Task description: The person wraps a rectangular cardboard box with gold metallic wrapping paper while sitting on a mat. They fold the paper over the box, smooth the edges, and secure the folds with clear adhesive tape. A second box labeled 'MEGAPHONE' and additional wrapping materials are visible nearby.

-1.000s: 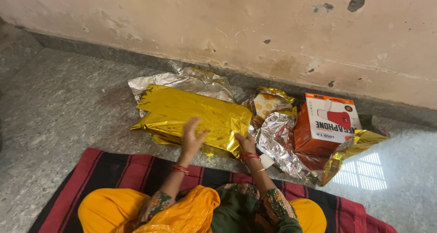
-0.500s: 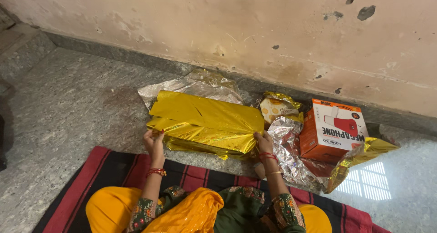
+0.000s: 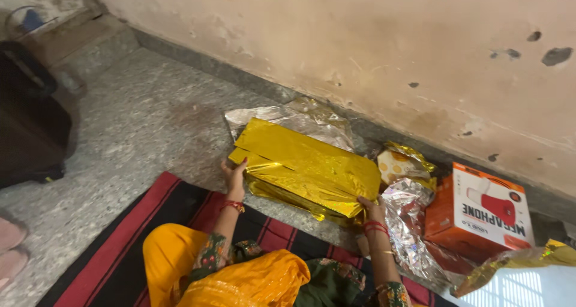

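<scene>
A flat rectangular parcel wrapped in shiny gold foil paper (image 3: 306, 166) lies on the grey speckled stone floor (image 3: 138, 127), just in front of the person's knees and slanting from lower right toward upper left. Its far long edge rests on a crumpled sheet of silver foil (image 3: 282, 116) that spreads toward the base of the stained cream wall (image 3: 336, 37). To the left of the parcel the floor is open as far as a dark bag (image 3: 30, 127) at the picture's edge; to the right the space is crowded.

The left hand (image 3: 234, 174) grips the parcel's near left corner, fingers curled against the foil edge. The right hand (image 3: 373, 210) holds the near right corner, fingers tucked under the gold wrap, so both hands are closed on the parcel's ends.

Just right of the parcel sits a small cream packet with yellow dots in gold wrapping (image 3: 397, 163), and below it more loose crinkled silver foil (image 3: 408, 223). Beside that stands an orange and white cardboard box printed with a red megaphone (image 3: 480, 211), closed, its contents not visible. The person sits on a red and black striped mat (image 3: 120, 247).
</scene>
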